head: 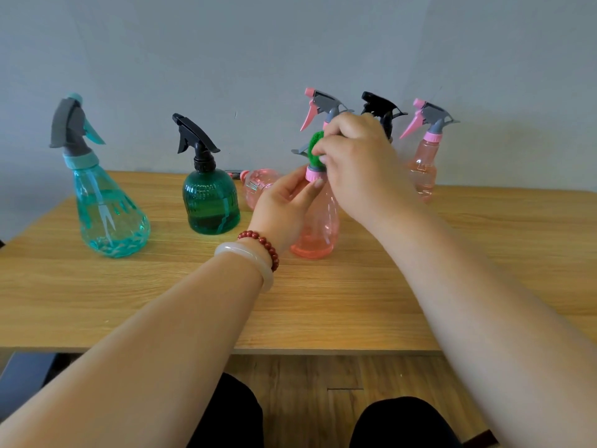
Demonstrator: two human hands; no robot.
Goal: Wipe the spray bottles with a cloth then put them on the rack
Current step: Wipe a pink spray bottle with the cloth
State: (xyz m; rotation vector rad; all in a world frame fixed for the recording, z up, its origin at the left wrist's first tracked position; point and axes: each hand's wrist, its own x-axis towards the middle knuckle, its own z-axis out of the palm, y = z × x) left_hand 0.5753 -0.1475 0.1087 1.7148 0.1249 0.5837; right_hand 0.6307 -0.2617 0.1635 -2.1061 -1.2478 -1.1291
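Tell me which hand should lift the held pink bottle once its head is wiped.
Left. The left hand pinches the pink bottle at its collar, ready to lift, while the right hand holds the cloth against its top.

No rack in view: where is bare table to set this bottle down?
Bare wood runs along the table's near edge, in front of the teal bottle and dark green bottle, and at the right, before the far-right pink bottle. Crowded: back centre behind the held pink bottle, where a lying pink bottle and a black-headed bottle sit close.
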